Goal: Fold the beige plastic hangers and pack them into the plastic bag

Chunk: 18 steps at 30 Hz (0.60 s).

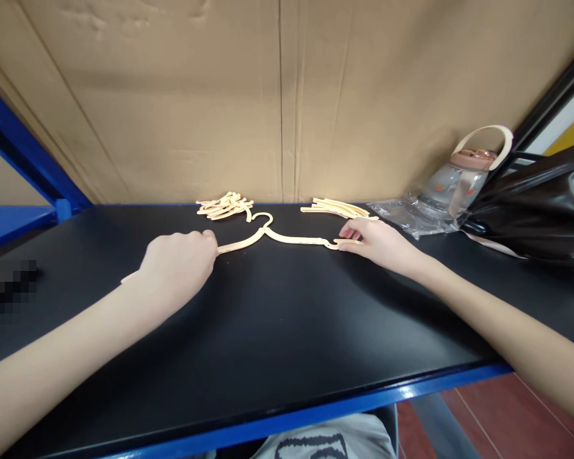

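Observation:
A cream-coloured clothes hanger (291, 240) lies spread between my hands over the black tabletop, its hook curving up and to the left. Its left arm runs into my left hand (179, 264), which is closed around it; a short tip shows behind that wrist. At the other end, my right hand (363, 241) pinches a notched end piece between thumb and fingers. Whether this piece is joined to the hanger's arm cannot be made out. Behind the hook sits a loose heap of cream hanger pieces (222, 206). Straighter cream strips (337, 208) lie stacked behind my right hand.
A brown cardboard wall (182, 102) closes off the back. To the right, a clear bottle (459, 185) with a looped handle stands on clear plastic wrap (397, 213), beside a black bag (545, 204). Blue frame bars (23, 153) rise at left, and the black table (277, 344) has a blue front edge.

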### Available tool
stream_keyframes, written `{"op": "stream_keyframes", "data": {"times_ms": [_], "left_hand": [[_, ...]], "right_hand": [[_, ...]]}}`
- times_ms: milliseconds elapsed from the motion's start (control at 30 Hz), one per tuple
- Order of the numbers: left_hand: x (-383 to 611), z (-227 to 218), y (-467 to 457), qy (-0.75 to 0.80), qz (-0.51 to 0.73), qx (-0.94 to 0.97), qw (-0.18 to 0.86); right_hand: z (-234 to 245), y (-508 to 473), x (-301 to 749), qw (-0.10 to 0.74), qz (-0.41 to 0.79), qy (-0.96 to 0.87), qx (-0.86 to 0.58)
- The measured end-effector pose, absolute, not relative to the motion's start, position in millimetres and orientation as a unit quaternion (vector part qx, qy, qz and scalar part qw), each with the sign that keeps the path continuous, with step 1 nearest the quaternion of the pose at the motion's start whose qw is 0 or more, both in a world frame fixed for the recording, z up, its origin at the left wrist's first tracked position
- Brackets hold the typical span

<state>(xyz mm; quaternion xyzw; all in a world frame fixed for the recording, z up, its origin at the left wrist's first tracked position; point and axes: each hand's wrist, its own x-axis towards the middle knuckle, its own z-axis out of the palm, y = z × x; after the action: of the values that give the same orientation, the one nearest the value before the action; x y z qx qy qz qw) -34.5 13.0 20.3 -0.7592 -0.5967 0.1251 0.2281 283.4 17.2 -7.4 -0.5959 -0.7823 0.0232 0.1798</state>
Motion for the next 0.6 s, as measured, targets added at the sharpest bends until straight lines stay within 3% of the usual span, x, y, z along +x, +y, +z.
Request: {"op": "stream_keyframes", "data": {"times_ms": [600], "left_hand": [[-42.4,-1.1,64.3,-0.551,-0.086,-0.802,0.213]], "right_hand": [[-12.4,43.1,307.4,0.187,-0.008,-0.736,-0.650]]}}
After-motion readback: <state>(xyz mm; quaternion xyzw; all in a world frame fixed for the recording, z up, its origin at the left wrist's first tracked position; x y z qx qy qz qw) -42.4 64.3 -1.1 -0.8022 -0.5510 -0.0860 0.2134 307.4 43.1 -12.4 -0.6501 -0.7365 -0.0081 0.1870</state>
